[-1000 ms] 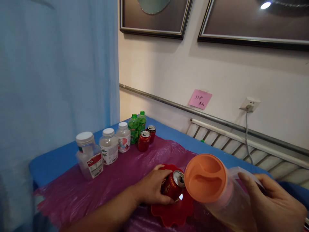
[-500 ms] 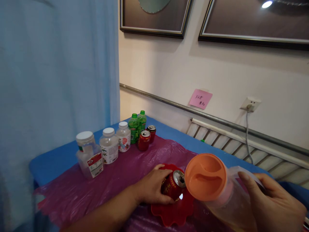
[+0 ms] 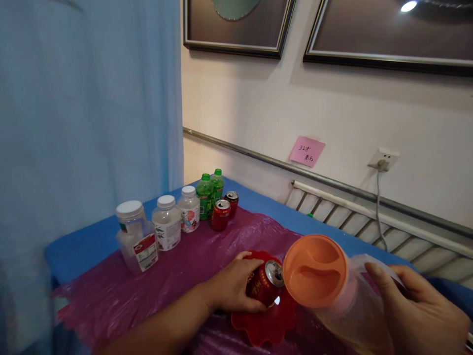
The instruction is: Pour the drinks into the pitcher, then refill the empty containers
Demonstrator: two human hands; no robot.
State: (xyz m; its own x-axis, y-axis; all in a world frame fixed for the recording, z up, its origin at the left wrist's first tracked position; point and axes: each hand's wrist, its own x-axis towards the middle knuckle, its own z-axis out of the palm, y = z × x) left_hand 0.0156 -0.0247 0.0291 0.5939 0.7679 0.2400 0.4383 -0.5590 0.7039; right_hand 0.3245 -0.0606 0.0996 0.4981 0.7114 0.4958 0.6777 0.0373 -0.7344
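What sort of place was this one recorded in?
Probably an ordinary indoor room, though whether home or workplace I can't tell: framed pictures hang on the wall, a cord is plugged into a socket, and a blue curtain hangs beside the table.

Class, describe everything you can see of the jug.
The jug is translucent and looks plastic, with a round orange lid that has two hollows divided by a curved bar. It is tilted, lid toward the can, at the lower right of the view. The right hand grips its handle. The lid's edge appears beside the can's top; whether they touch, or anything flows, cannot be told. Its base is out of sight.
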